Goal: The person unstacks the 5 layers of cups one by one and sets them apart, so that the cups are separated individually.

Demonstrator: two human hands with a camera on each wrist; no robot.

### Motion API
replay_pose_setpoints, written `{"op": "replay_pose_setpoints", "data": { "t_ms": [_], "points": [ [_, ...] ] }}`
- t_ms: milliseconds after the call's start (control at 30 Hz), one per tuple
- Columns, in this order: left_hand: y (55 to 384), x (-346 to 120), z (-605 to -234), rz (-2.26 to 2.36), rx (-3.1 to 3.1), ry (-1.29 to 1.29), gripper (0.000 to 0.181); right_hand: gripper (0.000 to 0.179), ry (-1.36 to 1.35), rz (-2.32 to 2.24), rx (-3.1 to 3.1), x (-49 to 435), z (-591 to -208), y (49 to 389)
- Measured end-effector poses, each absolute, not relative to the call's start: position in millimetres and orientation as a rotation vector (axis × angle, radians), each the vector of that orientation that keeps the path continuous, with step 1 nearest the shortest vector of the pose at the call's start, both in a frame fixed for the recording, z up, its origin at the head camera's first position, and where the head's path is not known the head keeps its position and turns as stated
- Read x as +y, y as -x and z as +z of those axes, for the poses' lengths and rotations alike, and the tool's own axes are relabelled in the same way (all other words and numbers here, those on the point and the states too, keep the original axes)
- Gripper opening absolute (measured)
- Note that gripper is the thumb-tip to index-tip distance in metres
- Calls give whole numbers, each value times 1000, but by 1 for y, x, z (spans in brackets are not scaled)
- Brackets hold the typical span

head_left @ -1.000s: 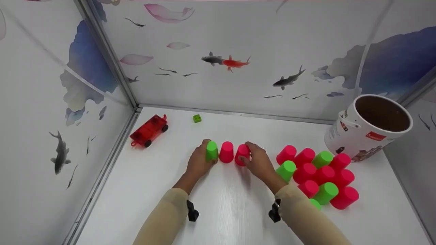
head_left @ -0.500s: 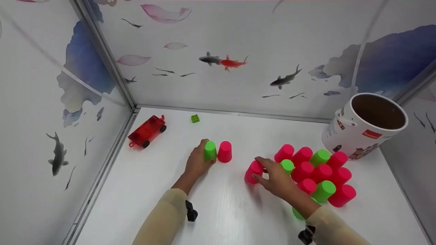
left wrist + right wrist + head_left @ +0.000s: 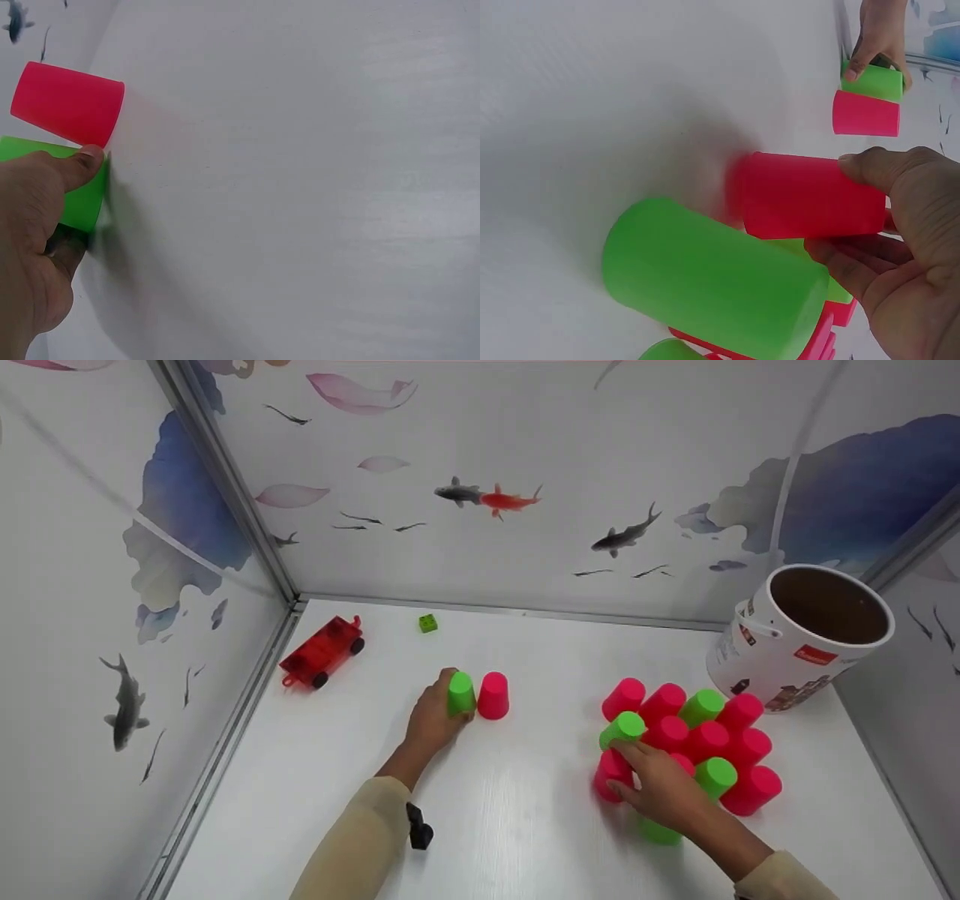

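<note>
My left hand [image 3: 433, 718] grips an upside-down green cup [image 3: 461, 694] standing on the white table. Just right of that cup stands a pink cup [image 3: 493, 696], also upside down. My right hand [image 3: 664, 784] holds another pink cup [image 3: 612, 775] between thumb and fingers, at the left side of a cluster of cups. A green cup [image 3: 624, 727] stands right behind the held one. In the right wrist view a large green cup [image 3: 712, 277] lies close beside the held cup, and my thumb presses on the held cup's side.
The cluster of several pink and green cups [image 3: 708, 739] stands on the right of the table. Behind it is a white bucket [image 3: 780, 660]. A red toy wagon [image 3: 324, 651] and a small green block [image 3: 427, 623] lie toward the back left. Printed walls enclose the table.
My right hand has carried the pink cup from beside the other pink cup rightward and toward me, up to the cluster. My left hand stays on the green cup.
</note>
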State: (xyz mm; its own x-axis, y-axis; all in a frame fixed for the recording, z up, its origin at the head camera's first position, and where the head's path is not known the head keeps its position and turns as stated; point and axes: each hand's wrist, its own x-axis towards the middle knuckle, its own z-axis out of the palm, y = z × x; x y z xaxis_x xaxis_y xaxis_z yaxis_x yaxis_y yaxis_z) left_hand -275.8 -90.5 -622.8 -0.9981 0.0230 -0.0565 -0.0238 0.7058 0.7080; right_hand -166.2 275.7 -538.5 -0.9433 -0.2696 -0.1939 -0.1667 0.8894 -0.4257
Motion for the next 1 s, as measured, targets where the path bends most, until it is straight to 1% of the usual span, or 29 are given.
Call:
{"op": "replay_pose_setpoints", "data": {
  "t_ms": [367,467,733,900,1000],
  "points": [
    [276,-90,-625,1174,2846,18,82,78,258,-559,2763,287,-536,167],
    [277,-90,-626,1181,2846,20,83,74,261,-544,2765,289,-535,167],
    [277,-93,-626,1163,2897,-67,77,68,275,-516,2796,288,-533,164],
    [277,-92,-625,1161,2887,-46,78,66,262,-524,2779,288,-535,164],
    [277,-91,-626,1156,2881,-36,78,68,254,-520,2773,287,-534,165]
  ]
}}
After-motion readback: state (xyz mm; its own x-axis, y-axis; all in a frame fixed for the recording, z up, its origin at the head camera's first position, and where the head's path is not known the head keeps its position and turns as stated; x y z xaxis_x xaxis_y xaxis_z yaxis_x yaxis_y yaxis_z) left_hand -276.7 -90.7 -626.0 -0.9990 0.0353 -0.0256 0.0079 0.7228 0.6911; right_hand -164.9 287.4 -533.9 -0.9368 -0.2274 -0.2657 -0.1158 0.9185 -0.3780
